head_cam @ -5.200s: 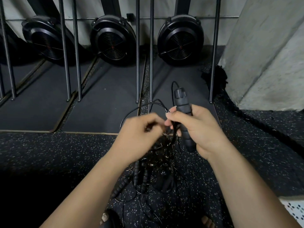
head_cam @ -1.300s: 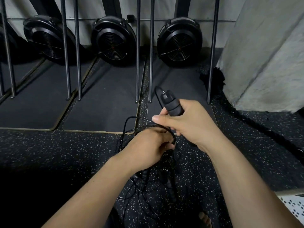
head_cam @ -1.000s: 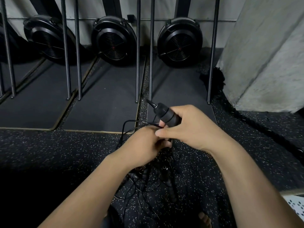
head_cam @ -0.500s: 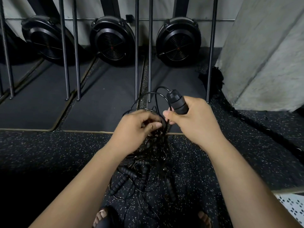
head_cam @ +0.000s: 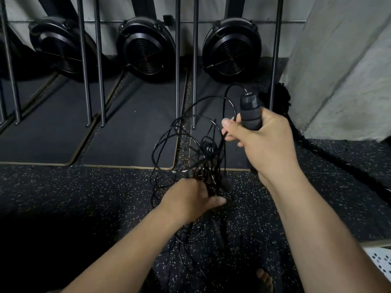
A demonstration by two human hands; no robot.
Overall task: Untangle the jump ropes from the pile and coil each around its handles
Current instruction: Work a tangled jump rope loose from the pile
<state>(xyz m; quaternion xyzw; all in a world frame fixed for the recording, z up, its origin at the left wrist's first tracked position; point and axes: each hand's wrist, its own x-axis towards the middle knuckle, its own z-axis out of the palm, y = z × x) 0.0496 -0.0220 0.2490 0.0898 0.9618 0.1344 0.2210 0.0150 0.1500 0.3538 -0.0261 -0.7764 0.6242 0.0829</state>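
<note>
**Hands part, and one handle rises clear of the tangle**

Half a second ago both hands worked side by side; now the left hand [head_cam: 190, 199] has dropped to just below the tangle [head_cam: 203, 168], and the right hand [head_cam: 264, 144] has carried its handle [head_cam: 250, 115] up and to the right of it. The cord loops [head_cam: 169, 134] have opened wider above the tangle.

The right hand is wrapped fully round the handle. Its thumb points back toward the tangle, with a strand running just beside it. The handle stands nearly upright, cap end up, and its cord arcs out of the cap and curves down into the tangle.

The left hand is blurred. Its fingers look closed round the bunched cords at the bottom of the tangle with the thumb sticking out, though the grip itself is hidden behind the back of the hand.

A second handle end [head_cam: 208, 148] sits inside the tangle, above the knot. More handles [head_cam: 218, 231] hang below it, toward the person.

The coming move probably turns on this line: the held handle lies up and right of the tangle, the left hand directly beneath it. Drawing the two further apart along that diagonal should show whether the cord slides free or cinches. The left hand is the nearer one for picking out the snagging strand.
</note>
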